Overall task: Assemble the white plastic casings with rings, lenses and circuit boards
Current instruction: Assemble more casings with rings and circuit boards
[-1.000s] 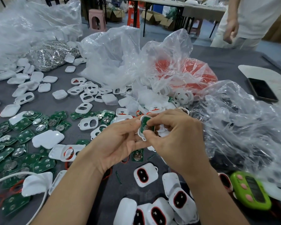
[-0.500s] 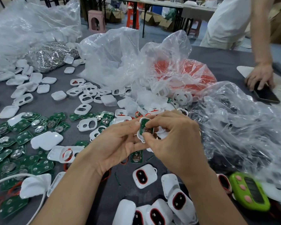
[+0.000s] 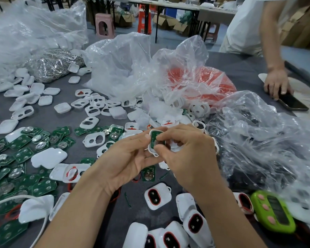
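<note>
- At far left, loose circuit boards (image 3: 23,154) run off the edge of the grey table (image 3: 48,119); how many lie beyond cannot be told.
- At centre, a clear plastic bag (image 3: 122,65) veils its load, and the orange-red contents (image 3: 204,81) behind the film cannot be identified.
- At right, a crumpled bag (image 3: 258,140) blurs the dark pieces inside; a green timer (image 3: 274,212) sits near its lower edge.
- The left hand (image 3: 125,158), fingers curled, cradles a white casing (image 3: 150,149) above mid-table (fingers hide most of the shell).
- The right hand (image 3: 188,154) pinches a green circuit board (image 3: 154,140) lying inside that casing's rim, thumb and forefinger narrowly closed.
</note>
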Available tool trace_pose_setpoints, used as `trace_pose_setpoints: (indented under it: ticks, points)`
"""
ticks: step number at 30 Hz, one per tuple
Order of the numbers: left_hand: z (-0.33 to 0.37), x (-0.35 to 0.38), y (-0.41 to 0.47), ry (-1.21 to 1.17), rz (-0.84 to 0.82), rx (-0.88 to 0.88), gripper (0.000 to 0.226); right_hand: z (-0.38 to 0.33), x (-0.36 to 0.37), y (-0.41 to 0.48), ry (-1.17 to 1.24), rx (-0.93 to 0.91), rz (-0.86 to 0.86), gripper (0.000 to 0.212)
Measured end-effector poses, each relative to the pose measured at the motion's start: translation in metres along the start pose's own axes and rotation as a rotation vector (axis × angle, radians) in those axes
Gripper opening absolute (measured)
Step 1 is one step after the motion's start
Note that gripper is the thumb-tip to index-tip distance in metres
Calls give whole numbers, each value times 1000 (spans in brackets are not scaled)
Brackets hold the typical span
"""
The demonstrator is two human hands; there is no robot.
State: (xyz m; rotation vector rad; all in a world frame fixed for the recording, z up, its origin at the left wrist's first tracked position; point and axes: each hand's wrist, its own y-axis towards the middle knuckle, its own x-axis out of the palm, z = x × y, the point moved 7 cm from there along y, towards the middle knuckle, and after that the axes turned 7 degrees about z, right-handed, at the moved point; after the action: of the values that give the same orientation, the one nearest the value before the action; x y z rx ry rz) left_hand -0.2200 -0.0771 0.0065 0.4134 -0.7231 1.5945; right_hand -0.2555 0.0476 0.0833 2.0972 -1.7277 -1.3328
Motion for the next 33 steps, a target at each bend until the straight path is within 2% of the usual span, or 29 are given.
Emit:
trace_pose_setpoints:
  ticks: [6,11,13,23,28,33]
  points:
    - [1,1,-2,-3,2,9,48,1,1,0,29,12,-8,19]
    - [4,5,-3,-102,8,0,42,17,-8,5,253,187,2,16]
    - [5,5,-3,-133,21,-7,41,20,-13,7,271,190,21,15]
    - [4,5,-3,-30,44,6,51,4,-5,0,-37,4,32,23]
    - [4,6,-4,-39,49,4,51,-5,-9,0,-55,-75,66,15]
    - [4,6,-4,-34,48,4,52,-3,-6,1,-51,-41,5,15]
